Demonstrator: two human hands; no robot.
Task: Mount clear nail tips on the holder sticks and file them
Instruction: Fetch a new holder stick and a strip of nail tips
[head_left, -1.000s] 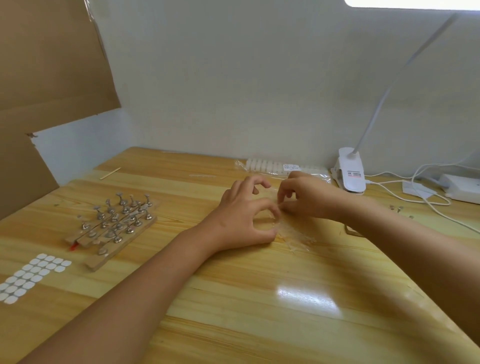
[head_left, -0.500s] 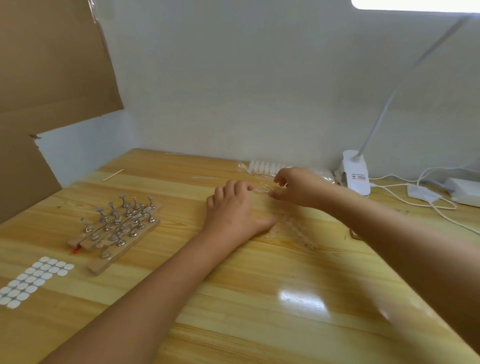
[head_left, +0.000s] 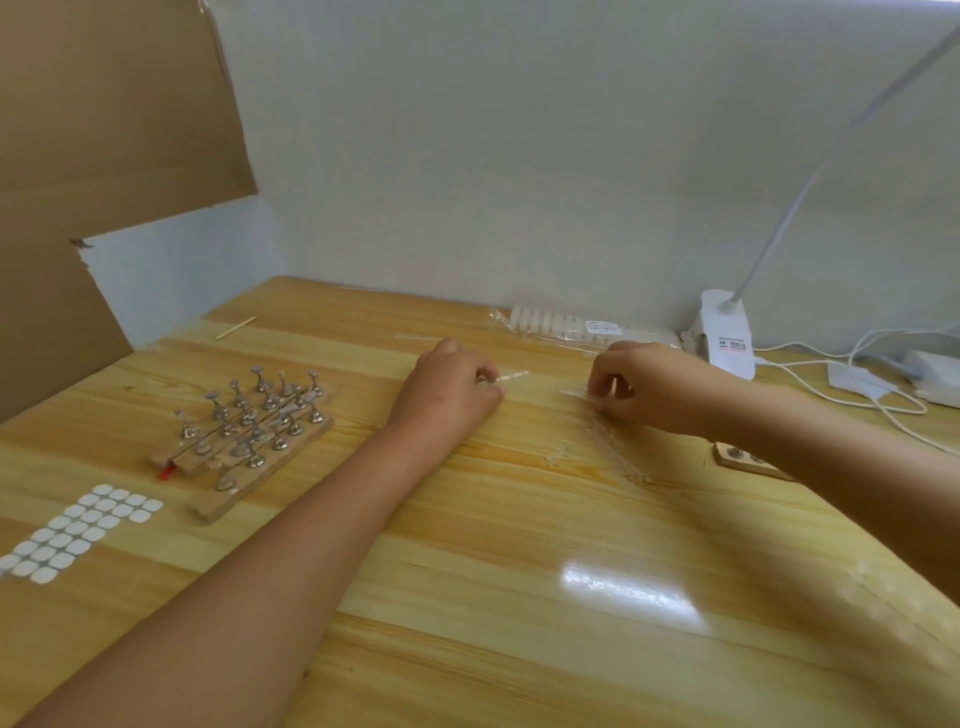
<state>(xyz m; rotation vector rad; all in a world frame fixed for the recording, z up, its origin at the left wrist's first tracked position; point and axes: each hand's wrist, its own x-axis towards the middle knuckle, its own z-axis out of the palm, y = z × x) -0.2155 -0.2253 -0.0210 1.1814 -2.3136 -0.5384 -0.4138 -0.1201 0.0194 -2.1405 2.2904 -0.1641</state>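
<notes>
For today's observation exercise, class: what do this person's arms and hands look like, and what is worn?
Left forearm and right forearm are bare, no sleeves showing. Left hand and right hand wear no gloves; no ring, watch or bracelet visible.

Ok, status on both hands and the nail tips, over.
Left hand pinches one clear tip strip; right hand pinches a second strip. Holder sticks stand untouched at left. Nothing in the way.

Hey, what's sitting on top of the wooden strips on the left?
Small metal holder stands stand in rows on the wooden strips. Beneath their near end something red pokes out; the rest of it is covered.
</notes>
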